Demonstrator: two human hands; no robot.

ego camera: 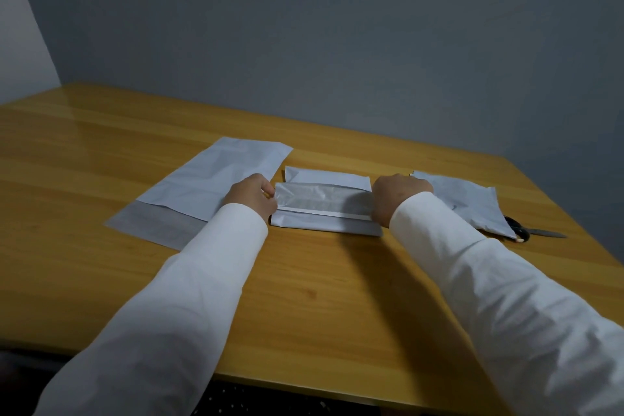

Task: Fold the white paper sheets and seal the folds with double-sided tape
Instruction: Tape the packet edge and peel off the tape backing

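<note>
A folded white sheet (326,225) lies in the middle of the wooden table (101,132). Its grey flap (320,199) is turned over toward me, with a pale tape strip (324,212) along the flap's near edge. My left hand (251,196) pinches the flap's left end. My right hand (393,196) grips its right end with curled fingers. A long unfolded white sheet (216,179) with a grey band at its near end lies to the left. Another folded white sheet (469,199) lies to the right.
Black-handled scissors (526,231) lie at the right, partly under the right sheet, near the table's right edge. A grey wall stands behind the table. The table's front edge runs under my white sleeves.
</note>
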